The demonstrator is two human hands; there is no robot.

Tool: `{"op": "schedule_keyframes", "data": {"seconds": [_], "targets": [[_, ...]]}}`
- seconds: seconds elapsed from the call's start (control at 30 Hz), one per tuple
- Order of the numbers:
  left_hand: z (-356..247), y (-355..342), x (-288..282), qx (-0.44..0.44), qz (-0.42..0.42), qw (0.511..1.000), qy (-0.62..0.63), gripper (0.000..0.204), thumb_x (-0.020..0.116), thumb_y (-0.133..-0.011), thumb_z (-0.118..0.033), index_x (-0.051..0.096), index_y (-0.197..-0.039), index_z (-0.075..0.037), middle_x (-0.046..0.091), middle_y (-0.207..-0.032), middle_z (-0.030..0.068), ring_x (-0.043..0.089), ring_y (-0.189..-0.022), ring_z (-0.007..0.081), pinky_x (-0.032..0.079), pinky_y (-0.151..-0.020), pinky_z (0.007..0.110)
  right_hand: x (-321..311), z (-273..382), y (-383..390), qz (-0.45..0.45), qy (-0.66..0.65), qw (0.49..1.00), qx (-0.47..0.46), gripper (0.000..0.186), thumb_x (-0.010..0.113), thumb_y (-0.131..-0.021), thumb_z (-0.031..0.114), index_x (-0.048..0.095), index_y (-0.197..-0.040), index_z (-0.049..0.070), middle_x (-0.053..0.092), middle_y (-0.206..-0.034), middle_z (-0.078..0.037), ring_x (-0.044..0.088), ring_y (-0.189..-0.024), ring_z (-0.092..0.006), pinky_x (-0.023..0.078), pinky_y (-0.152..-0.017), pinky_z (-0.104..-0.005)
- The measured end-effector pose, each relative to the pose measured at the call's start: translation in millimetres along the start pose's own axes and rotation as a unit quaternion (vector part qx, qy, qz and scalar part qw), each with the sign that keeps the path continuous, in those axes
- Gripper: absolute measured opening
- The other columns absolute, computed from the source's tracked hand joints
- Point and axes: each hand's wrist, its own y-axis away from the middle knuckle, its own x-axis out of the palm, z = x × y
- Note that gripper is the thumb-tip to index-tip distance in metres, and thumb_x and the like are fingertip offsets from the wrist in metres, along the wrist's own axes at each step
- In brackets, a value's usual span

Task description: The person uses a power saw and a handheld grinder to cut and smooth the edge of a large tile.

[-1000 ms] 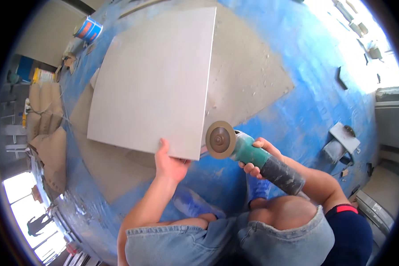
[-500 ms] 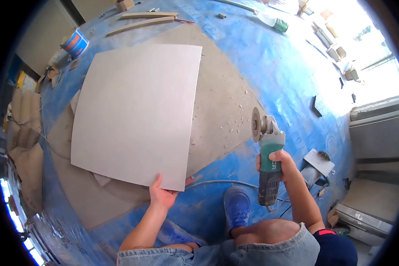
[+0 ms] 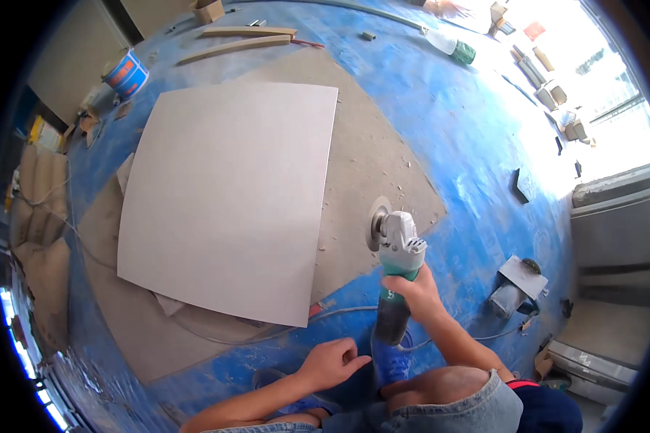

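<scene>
My right hand grips a green and black angle grinder by its body. The grinder's disc stands to the right of a large pale tile, apart from its edge. My left hand is off the tile, just beyond its near right corner, with fingers curled in, the thumb pointing toward the grinder and nothing seen in it. Under the tile lies a grey-brown board with small chips on it. A red object peeks out by the tile's near right corner.
Blue sheeting covers the floor. The grinder's cable runs across it near my shoe. A second power tool with a flat plate sits at the right. Wood strips, a blue bucket and a bottle lie farther off.
My left hand has let go of the tile's near edge and moved right, fingers curling. My right hand has brought the grinder left, closer to the tile.
</scene>
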Motion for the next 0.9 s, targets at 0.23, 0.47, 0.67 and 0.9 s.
{"op": "schedule_keyframes", "data": {"seconds": [0.23,0.47,0.67,0.9], "targets": [[-36.9,-4.3,1.2,0.352,-0.126,0.881,-0.288,0.040,0.078,-0.083,-0.041,0.053,-0.077,-0.010,0.052,-0.075,0.0076,0.058,-0.065,0.0266,0.047,-0.058,0.035,28.7,0.9,10.3,0.101,-0.135,0.976,0.141,0.033,0.065,-0.079,0.012,0.060,-0.108,-0.003,0.068,-0.094,-0.015,0.067,-0.084,-0.0242,0.055,-0.074,-0.0369],[-25.4,-1.3,0.3,0.370,-0.086,0.874,-0.304,0.031,0.080,-0.073,-0.021,0.054,-0.084,-0.010,0.051,-0.083,0.0085,0.059,-0.075,0.0257,0.052,-0.066,0.036,28.6,3.0,16.0,0.083,-0.181,0.967,0.156,0.035,0.068,-0.079,0.013,0.060,-0.109,-0.003,0.067,-0.094,-0.014,0.067,-0.084,-0.0238,0.055,-0.075,-0.0369],[-26.7,-1.4,2.9,0.299,-0.086,0.934,-0.175,0.046,0.083,-0.079,-0.028,0.052,-0.105,-0.006,0.052,-0.098,0.0143,0.059,-0.090,0.0317,0.052,-0.081,0.038,5.5,-7.2,4.9,0.115,-0.227,0.956,0.144,0.042,0.066,-0.077,0.020,0.060,-0.111,-0.003,0.067,-0.096,-0.016,0.068,-0.086,-0.0282,0.056,-0.078,-0.0404],[-29.5,-13.4,16.8,0.017,0.125,0.939,0.322,0.087,0.083,-0.086,-0.043,0.036,-0.143,0.004,0.054,-0.132,0.0175,0.053,-0.126,0.0241,0.043,-0.107,0.038,-2.2,-15.7,-4.3,0.283,-0.430,0.847,0.134,0.059,0.073,-0.075,0.033,0.058,-0.120,-0.002,0.067,-0.105,-0.016,0.067,-0.094,-0.0297,0.057,-0.086,-0.0454]]}}
